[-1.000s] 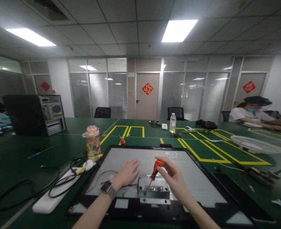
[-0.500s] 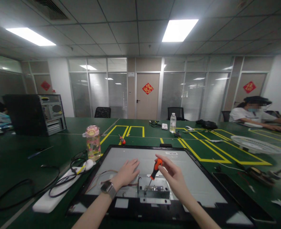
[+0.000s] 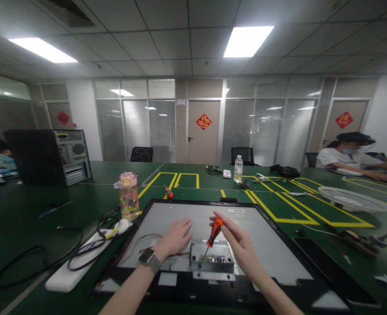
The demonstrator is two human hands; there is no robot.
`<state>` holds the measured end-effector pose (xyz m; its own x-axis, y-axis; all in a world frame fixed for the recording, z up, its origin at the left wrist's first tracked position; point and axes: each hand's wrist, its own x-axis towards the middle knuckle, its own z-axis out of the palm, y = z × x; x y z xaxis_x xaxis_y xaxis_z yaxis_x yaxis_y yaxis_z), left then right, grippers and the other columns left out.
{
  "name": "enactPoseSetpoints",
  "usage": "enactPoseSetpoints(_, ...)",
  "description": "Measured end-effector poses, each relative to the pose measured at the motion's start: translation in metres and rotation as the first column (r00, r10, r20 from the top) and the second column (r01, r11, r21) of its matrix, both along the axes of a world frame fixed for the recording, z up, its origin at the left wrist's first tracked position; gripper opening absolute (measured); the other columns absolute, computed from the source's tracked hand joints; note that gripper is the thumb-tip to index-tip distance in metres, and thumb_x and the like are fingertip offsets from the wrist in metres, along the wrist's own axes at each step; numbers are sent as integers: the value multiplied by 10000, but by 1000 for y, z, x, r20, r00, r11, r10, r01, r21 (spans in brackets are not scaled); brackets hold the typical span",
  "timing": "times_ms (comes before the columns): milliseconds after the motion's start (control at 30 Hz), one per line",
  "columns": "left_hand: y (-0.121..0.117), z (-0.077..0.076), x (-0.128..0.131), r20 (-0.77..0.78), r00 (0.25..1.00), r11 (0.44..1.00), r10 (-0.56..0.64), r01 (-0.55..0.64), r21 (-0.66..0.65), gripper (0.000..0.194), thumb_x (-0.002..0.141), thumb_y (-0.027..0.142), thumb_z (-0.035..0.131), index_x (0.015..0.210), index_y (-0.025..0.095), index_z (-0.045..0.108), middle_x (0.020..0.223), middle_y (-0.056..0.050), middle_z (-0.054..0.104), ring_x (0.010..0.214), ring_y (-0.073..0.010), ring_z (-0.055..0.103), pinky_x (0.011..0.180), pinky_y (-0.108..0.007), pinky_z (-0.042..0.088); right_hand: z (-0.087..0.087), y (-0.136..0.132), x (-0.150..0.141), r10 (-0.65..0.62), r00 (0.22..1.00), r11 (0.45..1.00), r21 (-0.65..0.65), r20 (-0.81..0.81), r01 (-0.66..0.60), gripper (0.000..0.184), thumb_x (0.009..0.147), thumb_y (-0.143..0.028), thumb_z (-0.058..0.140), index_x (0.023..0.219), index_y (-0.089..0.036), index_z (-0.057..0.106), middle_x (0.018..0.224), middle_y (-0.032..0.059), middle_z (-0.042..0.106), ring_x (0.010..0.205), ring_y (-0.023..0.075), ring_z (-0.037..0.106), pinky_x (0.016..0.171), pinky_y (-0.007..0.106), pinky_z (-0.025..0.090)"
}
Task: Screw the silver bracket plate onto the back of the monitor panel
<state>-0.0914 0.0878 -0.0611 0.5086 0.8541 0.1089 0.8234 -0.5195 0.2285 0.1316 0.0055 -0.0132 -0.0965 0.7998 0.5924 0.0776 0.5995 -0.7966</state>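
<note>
A flat display panel (image 3: 262,236) with a black frame lies back side up on the table in front of me. Near its front edge sits a metal bracket box (image 3: 215,267) with connectors. My right hand (image 3: 237,238) holds an orange and black screwdriver (image 3: 216,232) by the handle, between thumb and fingers. The screwdriver tilts, its shaft pointing down to the left into the box, where the tip is hard to make out. My left hand (image 3: 177,236) lies flat on the panel left of the box, fingers stretched out and holding nothing. Thin wires (image 3: 137,240) run beneath that wrist.
A white power strip (image 3: 72,269) with black cables and a pink-lidded bottle (image 3: 128,197) stand left. Beyond the panel lies another red screwdriver (image 3: 168,192). A computer case (image 3: 49,157) is back left; a dark flat strip (image 3: 334,271) lies right. A person (image 3: 347,155) sits far right.
The screwdriver's handle turns slightly and my right fingers shift around it. My left hand stays in place on the panel.
</note>
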Motion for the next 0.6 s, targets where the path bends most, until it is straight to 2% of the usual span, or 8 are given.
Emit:
enactPoseSetpoints(100, 1, -2, -1, 5, 1000, 1000, 2, -2, 13, 488, 916, 339, 357, 1379, 189, 391, 1469, -94, 323, 1356, -222, 281, 1113, -434, 171, -1, 0, 0, 17, 999, 999, -43, -40, -19, 370, 860, -434, 549, 1178, -260, 622, 1052, 95, 704, 992, 267, 652, 922, 464, 470)
enactPoseSetpoints(267, -1, 1, 0, 7, 1000, 1000, 2, -2, -3, 488, 912, 325, 361, 1379, 188, 390, 1473, -93, 316, 1359, -221, 275, 1114, -437, 166, 2, 0, 0, -50, 998, 996, 74, -22, 52, 274, 795, -416, 638, 972, -224, 722, 886, 80, 686, 860, 240, 643, 797, 378, 522)
enactPoseSetpoints(467, -4, 6, 2, -10, 1000, 1000, 9, -9, -18, 498, 911, 317, 359, 1387, 169, 378, 1475, -104, 308, 1360, -229, 270, 1115, -447, 166, -1, 1, 2, 23, 1000, 999, 26, -1, -23, 363, 870, -429, 531, 1172, -256, 633, 1028, 90, 701, 987, 263, 637, 906, 453, 470)
enactPoseSetpoints(600, -4, 5, 2, -17, 1000, 1000, 6, -6, -15, 496, 917, 326, 353, 1387, 170, 376, 1474, -102, 310, 1361, -222, 269, 1116, -443, 163, -1, 2, 1, -19, 1000, 999, 34, -6, 19, 345, 832, -408, 596, 1124, -236, 663, 998, 89, 690, 942, 246, 639, 857, 403, 500)
